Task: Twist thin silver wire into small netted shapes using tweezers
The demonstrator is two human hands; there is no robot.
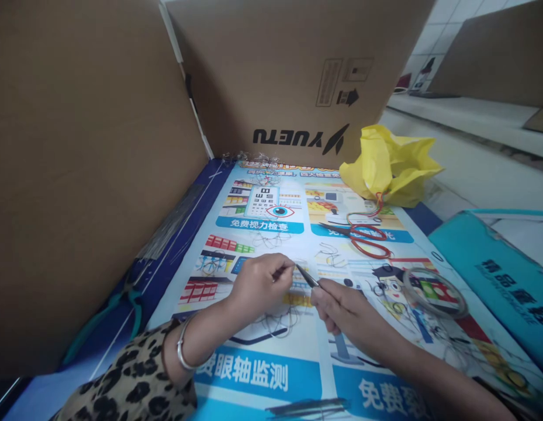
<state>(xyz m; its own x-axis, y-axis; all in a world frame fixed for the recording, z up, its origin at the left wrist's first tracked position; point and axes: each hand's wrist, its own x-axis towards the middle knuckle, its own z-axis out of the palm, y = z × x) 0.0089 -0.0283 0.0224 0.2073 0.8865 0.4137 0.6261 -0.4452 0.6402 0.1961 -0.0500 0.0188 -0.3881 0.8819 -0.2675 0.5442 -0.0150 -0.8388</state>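
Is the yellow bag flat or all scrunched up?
Scrunched up. The yellow bag bunches into tall creases beside the cardboard box.

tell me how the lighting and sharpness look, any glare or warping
Head view: soft, even light with no hard glare on the poster; only faint shadows under the left hand and right hand; wide-angle lens stretches the cardboard wall toward the left edge; centre sharp around the slim tool, bottom corners slightly smeared.

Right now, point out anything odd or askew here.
The cardboard box at the back stands upside down: its YUETU lettering reads inverted. Loose wire scraps lie scattered over the poster.
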